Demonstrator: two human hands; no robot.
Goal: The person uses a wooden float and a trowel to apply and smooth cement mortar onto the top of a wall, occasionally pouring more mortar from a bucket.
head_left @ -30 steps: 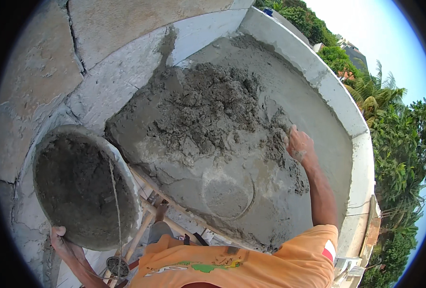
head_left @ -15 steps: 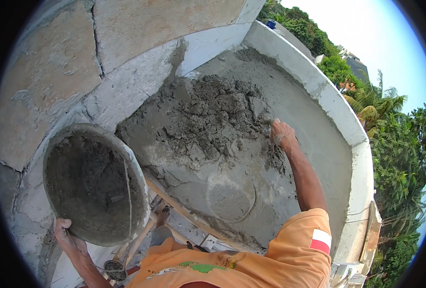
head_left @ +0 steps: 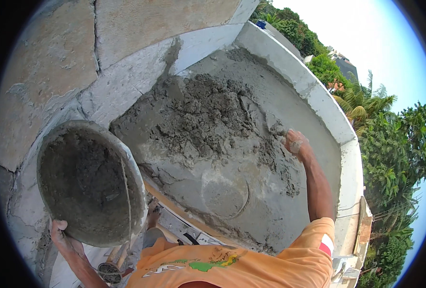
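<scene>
My left hand (head_left: 69, 240) grips the lower rim of a mortar-caked bucket (head_left: 86, 192), its thumb over the edge. The bucket is tilted toward me, with grey residue inside and a rope handle (head_left: 126, 197) across its mouth. At the right, my right hand (head_left: 297, 144) is closed, low over the wet mortar; whatever it grips is hidden by the fingers and the grey mess. Left of that hand lies a rough heap of wet mortar (head_left: 213, 115), with crumbs trailing toward me. Nearer to me, a round mark (head_left: 225, 198) shows in the smoother mortar.
A low white parapet (head_left: 318, 98) curves along the right, with trees (head_left: 395, 168) beyond it. Stone-faced wall (head_left: 54, 72) rises at the left. Wooden poles and a foot (head_left: 153, 214) show below the slab edge, beside a small mortar-smeared container (head_left: 110, 272).
My right hand has moved right and toward me, drawing mortar along away from the heap. My left hand still holds the bucket. The whole view has shifted slightly.
</scene>
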